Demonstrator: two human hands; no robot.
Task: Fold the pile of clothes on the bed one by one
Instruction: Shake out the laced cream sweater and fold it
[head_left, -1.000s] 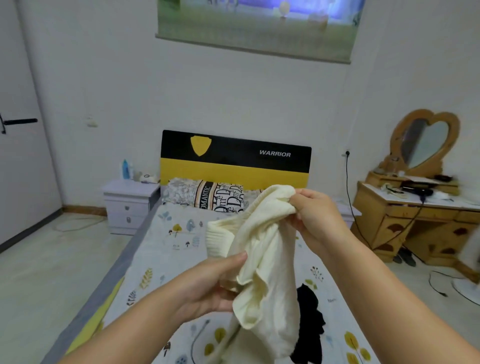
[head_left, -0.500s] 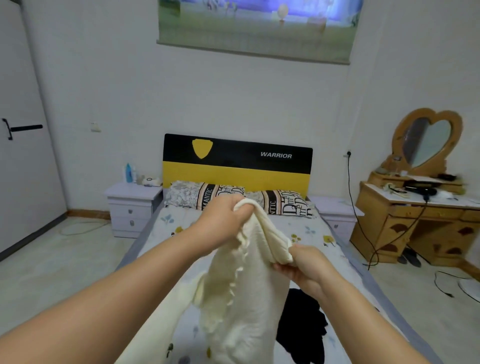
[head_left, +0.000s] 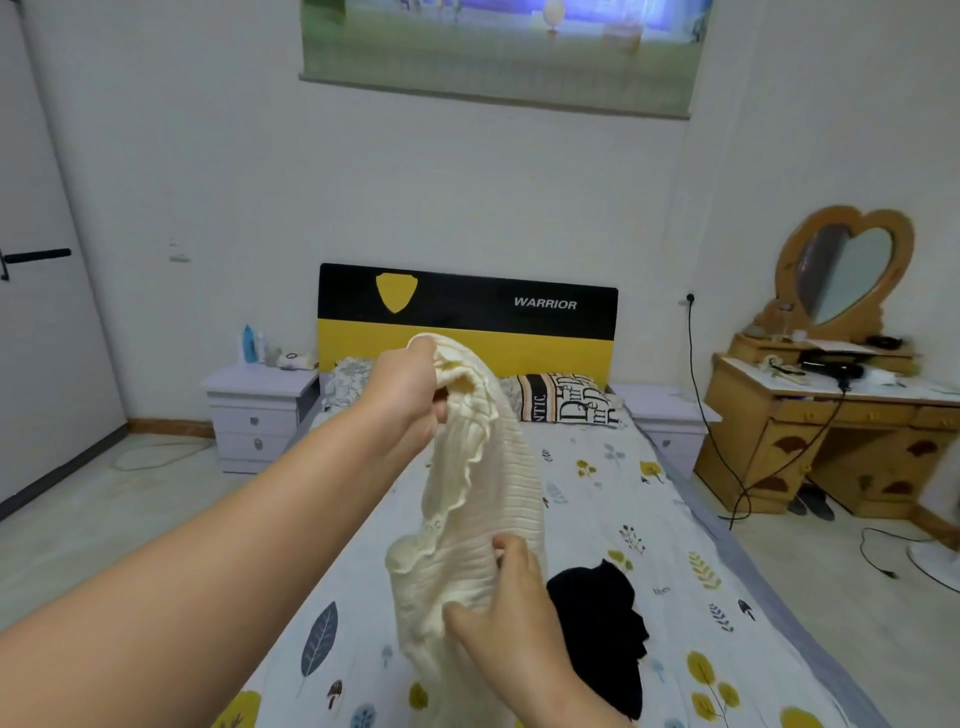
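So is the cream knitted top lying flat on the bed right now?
No, the cream knitted top hangs in the air, gripped by the left hand at its top and the right hand lower down.

Two garments: cream knit, black. Two nightstands. Two pillows.

A garment lies on the bed, pillows at its head, nightstands flanking.
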